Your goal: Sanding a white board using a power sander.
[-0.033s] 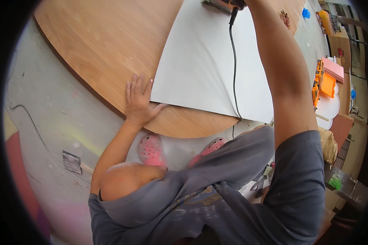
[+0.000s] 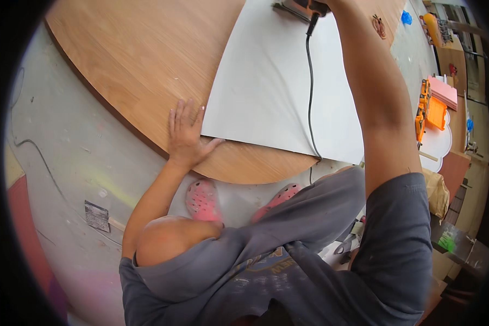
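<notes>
My left hand (image 2: 183,140) lies with its fingers spread on a curved wood-grain board (image 2: 130,70), beside the near left corner of a white sheet (image 2: 277,87). Its thumb points along the sheet's near edge. The white sheet rests on top of the board. At the top edge of the picture, my right arm reaches out to a corded power tool (image 2: 313,7) that stands on the sheet. Part of a dark flat base plate shows under the tool. My right hand (image 2: 336,2) is at the tool, but its fingers are cut off by the frame.
The tool's black cord (image 2: 311,92) runs over the sheet and off its near edge. My pink clogs (image 2: 203,200) stand just below the board's rim. A dark-headed scraper-like tool (image 2: 97,215) lies on the floor at left. Orange cases (image 2: 436,113) and a pink stack (image 2: 443,92) are at right.
The power tool has shifted slightly to the right along with its cord. My left hand keeps its place on the board.
</notes>
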Demonstrator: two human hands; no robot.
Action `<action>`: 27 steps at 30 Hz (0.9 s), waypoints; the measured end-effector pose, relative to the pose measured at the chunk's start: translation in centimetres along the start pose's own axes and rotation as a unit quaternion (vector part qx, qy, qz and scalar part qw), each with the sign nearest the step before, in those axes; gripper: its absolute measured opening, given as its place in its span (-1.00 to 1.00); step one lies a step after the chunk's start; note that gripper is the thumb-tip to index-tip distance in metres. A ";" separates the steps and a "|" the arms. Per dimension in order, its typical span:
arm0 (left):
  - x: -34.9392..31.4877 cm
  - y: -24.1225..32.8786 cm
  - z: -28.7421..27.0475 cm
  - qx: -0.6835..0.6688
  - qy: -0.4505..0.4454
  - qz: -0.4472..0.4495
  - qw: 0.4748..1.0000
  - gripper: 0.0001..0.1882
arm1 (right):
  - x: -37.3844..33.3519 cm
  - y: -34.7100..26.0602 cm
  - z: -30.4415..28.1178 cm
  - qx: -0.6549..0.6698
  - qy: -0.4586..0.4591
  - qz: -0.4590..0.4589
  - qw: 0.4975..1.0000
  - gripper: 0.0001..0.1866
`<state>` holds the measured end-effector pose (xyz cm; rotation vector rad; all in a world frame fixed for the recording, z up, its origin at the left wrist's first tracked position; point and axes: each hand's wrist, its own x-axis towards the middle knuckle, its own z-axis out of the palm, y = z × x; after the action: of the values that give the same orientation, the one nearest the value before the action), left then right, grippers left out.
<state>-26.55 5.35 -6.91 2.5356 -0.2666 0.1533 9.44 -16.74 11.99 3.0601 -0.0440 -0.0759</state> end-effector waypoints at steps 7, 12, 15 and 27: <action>6.4 -2.8 -2.6 -0.043 -0.028 0.005 0.999 -0.22 | -7.6 5.0 1.8 0.140 -0.006 0.027 0.990 -0.24; 13.4 -5.9 -1.6 -0.114 -0.023 -0.068 0.991 -0.24 | -18.0 2.3 4.0 0.168 -0.030 -0.044 0.984 -0.12; 16.1 -8.3 -1.0 0.123 -0.011 -0.149 0.981 -0.19 | -21.5 1.8 6.2 0.274 0.027 -0.066 0.959 -0.10; 19.0 -9.5 0.5 0.192 0.084 -0.445 0.870 -0.10 | -13.0 2.3 3.2 0.227 0.033 0.146 0.962 -0.20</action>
<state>-5.87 9.80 -9.26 2.7218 1.0959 0.0581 -3.71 -18.89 9.66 3.4622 -0.5850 0.0647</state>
